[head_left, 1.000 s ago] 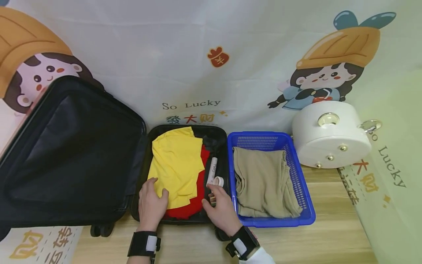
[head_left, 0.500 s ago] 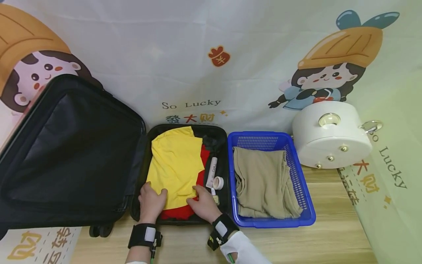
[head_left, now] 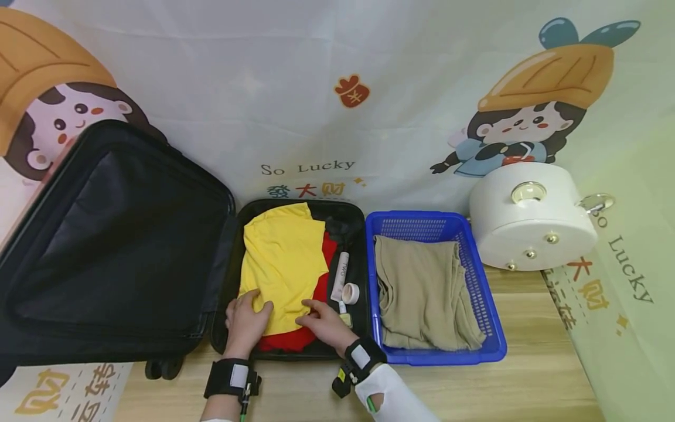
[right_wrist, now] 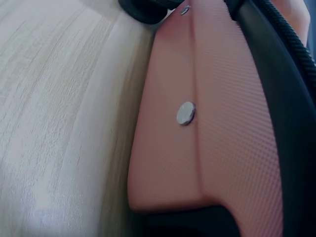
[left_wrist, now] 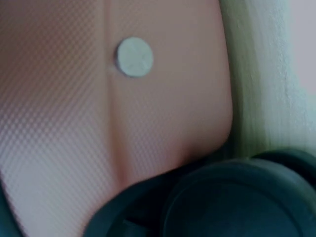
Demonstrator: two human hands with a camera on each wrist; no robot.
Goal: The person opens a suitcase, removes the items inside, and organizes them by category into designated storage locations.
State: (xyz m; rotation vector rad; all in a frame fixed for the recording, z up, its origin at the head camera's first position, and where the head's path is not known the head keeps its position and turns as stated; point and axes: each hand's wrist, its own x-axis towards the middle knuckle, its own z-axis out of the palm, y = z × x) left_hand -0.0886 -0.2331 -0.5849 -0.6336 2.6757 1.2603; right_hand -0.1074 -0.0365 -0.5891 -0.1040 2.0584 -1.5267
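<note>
A folded yellow garment point(head_left: 282, 258) lies over a red garment point(head_left: 287, 340) in the base of an open suitcase point(head_left: 228, 281). My left hand point(head_left: 246, 323) rests at the yellow garment's lower left edge, fingers loosely bent. At its lower right edge, my right hand point(head_left: 329, 326) touches the cloth with thumb and forefinger apart. Right of the clothes lie a white tube point(head_left: 340, 275), a small round jar point(head_left: 350, 293) and a dark bundle point(head_left: 341, 230). Both wrist views mostly face the suitcase's pink outer shell point(left_wrist: 173, 108), so neither shows the fingers at work.
The suitcase lid point(head_left: 116, 246) stands open at the left. A blue basket point(head_left: 493, 328) holding folded khaki cloth point(head_left: 422, 293) adjoins the suitcase on the right. Beyond it a white case with a handle point(head_left: 527, 217) lies on the wooden table point(head_left: 548, 363).
My right hand has moved left from beside the small jar onto the yellow garment's lower right edge. My left hand has shifted slightly at its left edge.
</note>
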